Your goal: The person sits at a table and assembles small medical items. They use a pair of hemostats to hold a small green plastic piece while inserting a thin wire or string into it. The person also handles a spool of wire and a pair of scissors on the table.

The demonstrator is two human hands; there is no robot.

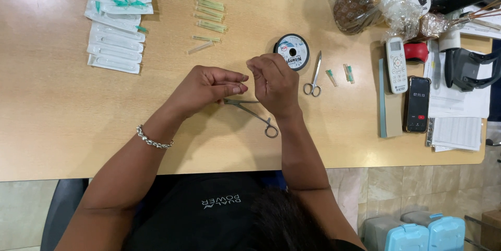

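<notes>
Two hands at the middle of the worktop, fingers curled and pinched together, tips nearly meeting above a steel needle holder. Left hand with thumb and forefinger pressed shut, perhaps on a fine thread, too thin to make out. Right hand likewise closed into a loose fist, fingertips bent down; anything held there not discernible. Needle holder flat on the wood just below both hands, ring handles toward the near edge, jaws partly under the left hand's fingers. Silver chain bracelet on the left wrist. Just beyond the right hand, a spool of line, black-rimmed, lying flat. Beside the spool to the right, small scissors, blades pointing toward the far edge. A little farther right, a few capped green-hubbed needles. Toward the far left corner, a stack of sealed blister packs, some with green hubs showing. At the far edge near the middle, rows of capped needles laid side by side. Along the right edge, a white remote control, a black phone with lit screen, a clear bag holding something brown, and loose papers.
</notes>
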